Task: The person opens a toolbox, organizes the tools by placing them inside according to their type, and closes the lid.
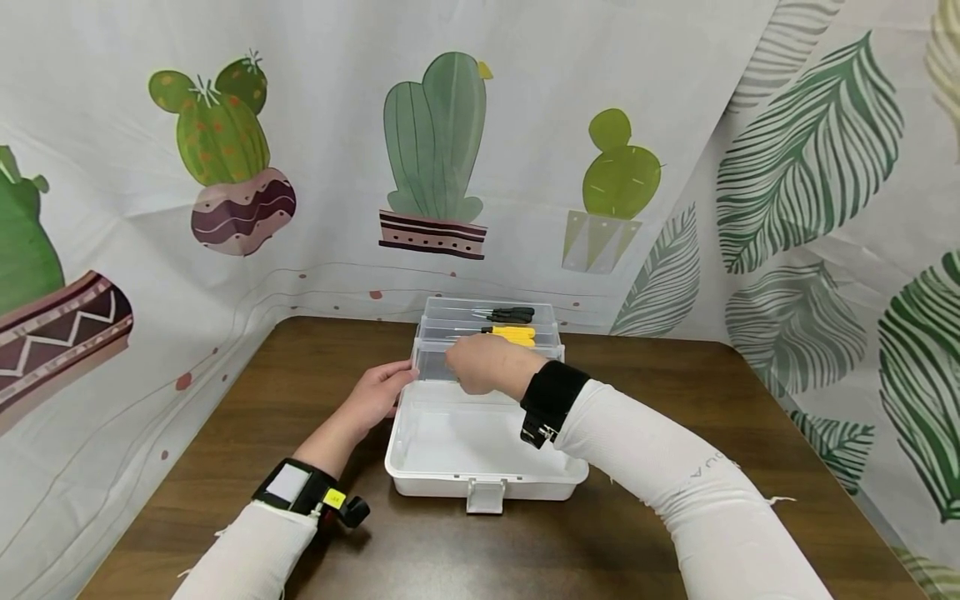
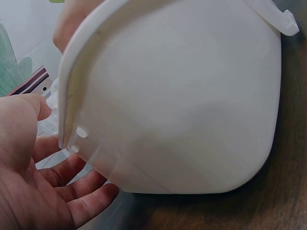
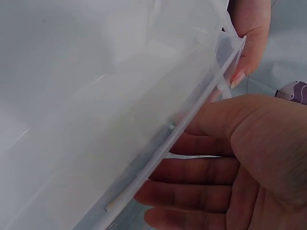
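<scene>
A white toolbox (image 1: 487,486) stands unlidded on the table, its clear stepped trays (image 1: 433,360) raised at the back. My left hand (image 1: 381,390) grips the left edge of the trays, thumb above and fingers beneath, beside the white shell (image 2: 192,96). My right hand (image 1: 487,364) reaches into the lowest clear tray, its fingers (image 3: 192,196) behind the clear wall (image 3: 144,177). Something slim with a tan tip (image 3: 111,205) shows dimly through that wall; whether my fingers hold it is unclear. Yellow-handled screwdrivers (image 1: 517,334) lie in the middle tray. Black-handled screwdrivers (image 1: 513,314) lie in the top one.
The toolbox sits on a brown wooden table (image 1: 630,517). A latch (image 1: 486,497) hangs from its front edge. Behind the table hangs a white cloth (image 1: 330,167) printed with cacti and leaves.
</scene>
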A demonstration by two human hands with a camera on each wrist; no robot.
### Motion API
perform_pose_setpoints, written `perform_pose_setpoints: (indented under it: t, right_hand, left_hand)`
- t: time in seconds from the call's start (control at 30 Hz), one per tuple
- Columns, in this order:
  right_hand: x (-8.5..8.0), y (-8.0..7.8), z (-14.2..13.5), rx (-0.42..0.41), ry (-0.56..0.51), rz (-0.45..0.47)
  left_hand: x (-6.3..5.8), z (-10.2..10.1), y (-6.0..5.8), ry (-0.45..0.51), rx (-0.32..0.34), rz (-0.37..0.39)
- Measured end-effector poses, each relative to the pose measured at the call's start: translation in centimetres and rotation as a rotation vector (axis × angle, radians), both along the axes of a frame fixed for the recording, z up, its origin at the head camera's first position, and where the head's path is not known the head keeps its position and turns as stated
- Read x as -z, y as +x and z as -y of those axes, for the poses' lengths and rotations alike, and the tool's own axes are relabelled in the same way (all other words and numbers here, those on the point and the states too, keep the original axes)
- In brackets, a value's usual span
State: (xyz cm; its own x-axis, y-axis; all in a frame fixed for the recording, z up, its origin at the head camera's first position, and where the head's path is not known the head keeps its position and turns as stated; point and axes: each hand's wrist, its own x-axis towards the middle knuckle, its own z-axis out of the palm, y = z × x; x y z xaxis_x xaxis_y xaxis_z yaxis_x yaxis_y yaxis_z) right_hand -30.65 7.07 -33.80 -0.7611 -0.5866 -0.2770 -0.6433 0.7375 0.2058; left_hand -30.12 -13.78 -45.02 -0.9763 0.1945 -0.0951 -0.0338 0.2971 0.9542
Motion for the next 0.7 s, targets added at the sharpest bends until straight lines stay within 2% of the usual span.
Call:
perform_pose_setpoints:
  t: [0.17,0.37,0.5,0.7]
  right_hand:
    - [-0.2,0.1,0.0,0.037,-0.004,0.026]
    - [-1.0,0.6,-0.5,0.080,-0.059,0.098]
    - [-1.7,0.9,-1.5,0.045,-0.105,0.135]
    - [-2.8,1.9,-4.3,-0.087,-0.227,0.117]
  left_hand:
    - [0.0,0.0,0.1,0.003,-0.002,0.004]
    - [0.0,0.0,0.2,0.012,0.007,-0.012]
    - [-0.2,0.0,0.2,0.017,0.007,-0.020]
    - [-0.1,0.0,0.1,0.015,-0.002,-0.009]
